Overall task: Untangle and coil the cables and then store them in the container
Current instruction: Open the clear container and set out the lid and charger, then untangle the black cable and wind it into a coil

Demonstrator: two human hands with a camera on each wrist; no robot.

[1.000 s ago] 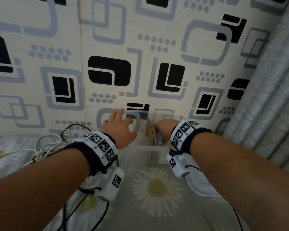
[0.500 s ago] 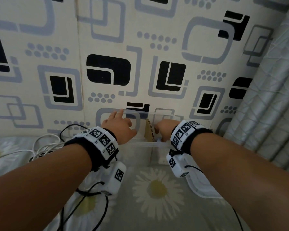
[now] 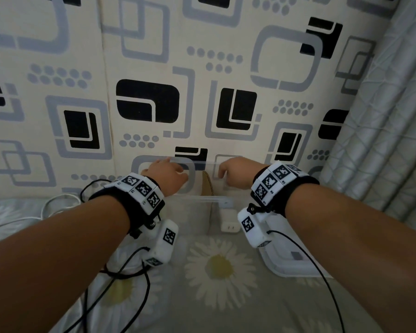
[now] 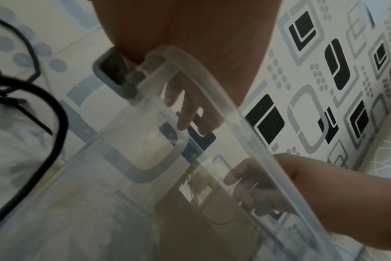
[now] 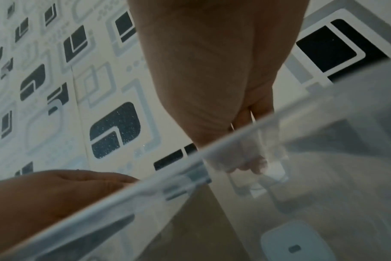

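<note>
Head view: a clear container (image 3: 202,200) stands on the daisy-print sheet (image 3: 221,267), hard against the patterned wall (image 3: 147,102). Both hands hold its far rim. The left hand (image 3: 165,175) hooks over the rim toward the container's left corner, and the right hand (image 3: 235,173) hooks over it toward the right. From the left wrist view, the left hand's fingers (image 4: 185,113) hang down inside the far wall, close together and lightly bent, with the palm on the outer side of the rim. The right hand's fingers (image 4: 250,190) curl inside the wall in the same way, seen hazily through the plastic. The right wrist view shows the same fingers (image 5: 248,162) bunched together just under the rim; where either thumb lies cannot be told.

Inside the container, a brown cardboard divider (image 3: 208,188) stands upright near the middle, and a white charger plug (image 3: 229,221) lies on the floor to the right of it. Left of the container, against the wall, lie loops of white cable (image 3: 55,205) and a black cable (image 3: 89,188), outside it and tangled together; how they cross is too small to read. In the left wrist view a thick black cable (image 4: 54,127) arcs just beside the container's left wall. On the sheet near the container's right front corner lies a white lid (image 3: 293,263), partly hidden under the right wrist.
</note>
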